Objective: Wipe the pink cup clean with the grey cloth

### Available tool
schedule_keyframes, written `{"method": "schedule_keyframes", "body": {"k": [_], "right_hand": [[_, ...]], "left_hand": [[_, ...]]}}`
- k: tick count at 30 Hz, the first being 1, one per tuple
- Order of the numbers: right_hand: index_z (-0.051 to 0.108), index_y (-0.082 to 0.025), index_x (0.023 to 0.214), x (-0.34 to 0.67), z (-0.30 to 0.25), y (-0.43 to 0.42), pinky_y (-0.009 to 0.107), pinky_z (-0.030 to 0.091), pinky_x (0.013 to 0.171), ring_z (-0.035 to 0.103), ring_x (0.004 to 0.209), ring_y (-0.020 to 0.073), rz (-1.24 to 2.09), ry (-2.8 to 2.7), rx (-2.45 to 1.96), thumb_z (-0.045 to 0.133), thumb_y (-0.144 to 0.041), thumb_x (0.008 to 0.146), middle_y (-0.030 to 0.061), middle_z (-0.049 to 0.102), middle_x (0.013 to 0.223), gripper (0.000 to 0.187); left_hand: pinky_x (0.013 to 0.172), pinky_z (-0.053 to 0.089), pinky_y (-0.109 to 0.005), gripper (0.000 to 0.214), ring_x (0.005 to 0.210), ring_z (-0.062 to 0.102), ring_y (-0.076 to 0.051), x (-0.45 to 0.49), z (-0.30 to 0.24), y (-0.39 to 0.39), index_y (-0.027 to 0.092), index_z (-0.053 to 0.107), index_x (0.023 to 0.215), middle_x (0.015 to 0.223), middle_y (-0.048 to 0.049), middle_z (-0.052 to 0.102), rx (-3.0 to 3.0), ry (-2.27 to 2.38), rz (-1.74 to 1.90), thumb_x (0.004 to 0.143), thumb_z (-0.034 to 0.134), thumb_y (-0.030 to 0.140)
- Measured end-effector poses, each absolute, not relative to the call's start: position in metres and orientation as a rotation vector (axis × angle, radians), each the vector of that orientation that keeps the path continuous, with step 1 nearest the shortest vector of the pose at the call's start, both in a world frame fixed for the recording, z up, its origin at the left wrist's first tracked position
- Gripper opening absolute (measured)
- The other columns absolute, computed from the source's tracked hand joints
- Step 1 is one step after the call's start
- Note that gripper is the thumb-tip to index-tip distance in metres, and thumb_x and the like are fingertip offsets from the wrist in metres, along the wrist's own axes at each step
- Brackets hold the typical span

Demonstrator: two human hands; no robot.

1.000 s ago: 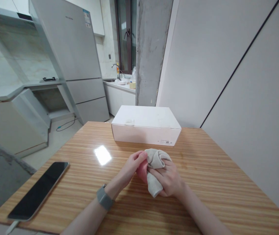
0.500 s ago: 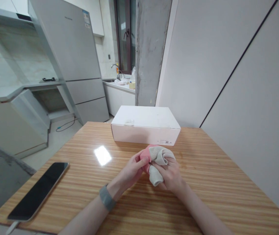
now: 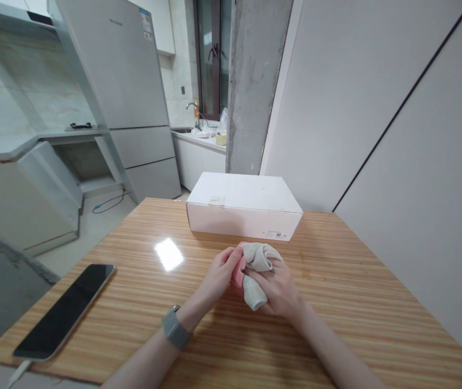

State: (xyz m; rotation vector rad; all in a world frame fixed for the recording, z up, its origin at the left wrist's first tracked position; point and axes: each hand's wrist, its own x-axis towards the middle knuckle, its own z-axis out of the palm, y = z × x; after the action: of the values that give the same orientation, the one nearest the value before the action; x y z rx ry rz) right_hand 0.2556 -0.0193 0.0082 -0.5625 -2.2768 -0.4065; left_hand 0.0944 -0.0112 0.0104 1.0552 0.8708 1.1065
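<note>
Over the middle of the wooden table, my left hand [image 3: 219,274] is closed around the side of a small pink object [image 3: 238,272], its thumb on top. Most of that object is covered by my fingers and the cloth, so its kind does not show. My right hand [image 3: 282,286] grips a bunched light grey cloth [image 3: 257,256], pressed against the pink object's right side. One fold of the cloth curls above my right fingers and another hangs below them.
A white cardboard box [image 3: 243,220] stands just beyond my hands. At the table's left edge lies a black phone [image 3: 65,313] with a white cable [image 3: 19,373] plugged in. The wooden table [image 3: 360,302] meets a white wall on the right. A fridge [image 3: 134,81] stands behind at left.
My left fingers have shifted on the pink object, the thumb now higher up near its top. The cloth and right hand have moved slightly left. The camera view has shifted a little.
</note>
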Motion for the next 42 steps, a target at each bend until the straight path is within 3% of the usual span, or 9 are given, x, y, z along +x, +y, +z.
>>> {"method": "schedule_keyframes", "body": {"k": [3, 9, 13, 17, 29, 33, 38, 40, 42], "right_hand": [[0.06, -0.011, 0.116, 0.26, 0.009, -0.017, 0.047, 0.048, 0.084, 0.066, 0.094, 0.031, -0.403, -2.247, -0.63, 0.039, -0.03, 0.085, 0.0149, 0.074, 0.095, 0.042], [0.058, -0.013, 0.119, 0.27, 0.008, -0.015, 0.047, 0.046, 0.085, 0.066, 0.093, 0.0318, -0.39, -2.223, -0.731, 0.038, -0.029, 0.085, 0.0142, 0.074, 0.095, 0.043], [0.059, -0.012, 0.119, 0.267, 0.009, -0.02, 0.049, 0.045, 0.087, 0.065, 0.095, 0.0326, -0.404, -2.28, -0.646, 0.039, -0.031, 0.084, 0.0151, 0.074, 0.095, 0.044], [0.063, -0.012, 0.111, 0.26, 0.01, -0.025, 0.048, 0.046, 0.089, 0.065, 0.097, 0.0321, -0.349, -2.356, -0.61, 0.042, -0.033, 0.084, 0.0161, 0.073, 0.096, 0.04], [0.06, -0.013, 0.118, 0.262, 0.007, -0.018, 0.05, 0.045, 0.088, 0.065, 0.094, 0.0323, -0.341, -2.218, -0.834, 0.039, -0.03, 0.086, 0.0151, 0.073, 0.1, 0.041], [0.057, -0.013, 0.123, 0.261, 0.006, -0.019, 0.05, 0.045, 0.088, 0.065, 0.096, 0.0329, -0.32, -2.244, -0.812, 0.039, -0.03, 0.087, 0.0155, 0.073, 0.1, 0.044], [0.053, -0.015, 0.13, 0.265, 0.004, -0.018, 0.051, 0.046, 0.094, 0.063, 0.108, 0.0316, -0.13, -2.241, -0.71, 0.044, -0.031, 0.086, 0.0154, 0.069, 0.115, 0.048], [0.053, -0.019, 0.132, 0.266, 0.004, -0.017, 0.05, 0.041, 0.102, 0.058, 0.118, 0.0296, 0.063, -2.168, -0.696, 0.046, -0.028, 0.085, 0.0117, 0.064, 0.126, 0.048], [0.063, -0.021, 0.12, 0.266, 0.004, -0.014, 0.048, 0.037, 0.108, 0.056, 0.12, 0.0279, 0.397, -1.884, -0.779, 0.051, -0.028, 0.084, 0.0076, 0.065, 0.125, 0.039]], "left_hand": [[0.063, 0.039, -0.023, 0.039, 0.068, 0.05, -0.011, 0.097, 0.006, -0.014, 0.015, 0.061, 0.086, 0.078, 0.0001, 0.059, 0.932, 0.787, 1.085, 0.078, 0.063, 0.054], [0.064, 0.039, -0.021, 0.018, 0.066, 0.051, -0.008, 0.1, -0.003, -0.012, 0.017, 0.063, 0.085, 0.076, 0.0016, 0.059, 0.726, 0.482, 1.073, 0.079, 0.069, 0.032], [0.079, 0.044, -0.028, 0.035, 0.086, 0.061, -0.019, 0.099, 0.001, -0.007, 0.012, 0.066, 0.106, 0.093, -0.0079, 0.068, 0.653, 0.4, 0.935, 0.083, 0.061, 0.038], [0.09, 0.043, -0.03, 0.041, 0.103, 0.06, -0.023, 0.099, 0.002, -0.006, 0.011, 0.067, 0.107, 0.103, -0.0104, 0.07, 0.7, 0.45, 0.915, 0.087, 0.056, 0.045], [0.103, 0.037, -0.035, 0.043, 0.118, 0.055, -0.026, 0.109, -0.002, -0.011, 0.012, 0.063, 0.12, 0.119, -0.0134, 0.066, 0.755, 0.379, 1.059, 0.086, 0.062, 0.038], [0.095, 0.043, -0.034, 0.046, 0.111, 0.059, -0.027, 0.106, 0.0, -0.013, 0.013, 0.063, 0.119, 0.119, -0.014, 0.065, 0.828, 0.463, 1.048, 0.077, 0.073, 0.03], [0.082, 0.048, -0.029, 0.038, 0.097, 0.064, -0.024, 0.099, 0.005, -0.011, 0.011, 0.067, 0.111, 0.11, -0.0129, 0.07, 0.851, 0.645, 1.052, 0.077, 0.071, 0.029], [0.083, 0.049, -0.03, 0.039, 0.098, 0.064, -0.024, 0.096, 0.007, -0.007, 0.011, 0.066, 0.114, 0.111, -0.0123, 0.07, 0.812, 0.63, 1.074, 0.081, 0.067, 0.032], [0.088, 0.048, -0.031, 0.04, 0.104, 0.062, -0.024, 0.093, 0.008, -0.003, 0.014, 0.065, 0.117, 0.114, -0.0105, 0.069, 0.735, 0.589, 1.138, 0.083, 0.064, 0.035]]}}
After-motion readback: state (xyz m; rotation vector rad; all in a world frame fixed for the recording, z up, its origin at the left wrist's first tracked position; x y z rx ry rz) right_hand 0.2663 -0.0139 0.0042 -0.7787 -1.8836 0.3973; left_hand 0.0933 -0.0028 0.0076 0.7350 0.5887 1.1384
